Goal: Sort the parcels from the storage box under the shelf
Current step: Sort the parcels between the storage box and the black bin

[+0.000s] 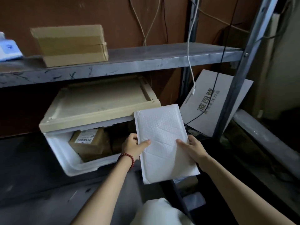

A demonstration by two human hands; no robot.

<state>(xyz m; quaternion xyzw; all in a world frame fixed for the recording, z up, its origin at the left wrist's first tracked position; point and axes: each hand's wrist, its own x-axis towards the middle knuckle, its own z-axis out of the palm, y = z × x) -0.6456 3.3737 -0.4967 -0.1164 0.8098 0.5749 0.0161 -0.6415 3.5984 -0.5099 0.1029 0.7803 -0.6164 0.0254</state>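
A white padded mailer (164,137) is held up in front of the storage box, one hand on each side. My left hand (134,147) grips its left edge, thumb on the front. My right hand (193,149) grips the right edge, thumb lying across the face. The white storage box (73,164) sits under the grey shelf (146,62), its beige lid (97,103) raised. Inside lie brown cardboard parcels, one with a barcode label (86,136).
A taped cardboard box (71,44) stands on the shelf, with a white and blue item (8,49) at the far left. A flat printed carton (209,101) leans behind the metal upright (240,69). Cables hang down the back wall. A white bag (160,211) lies below.
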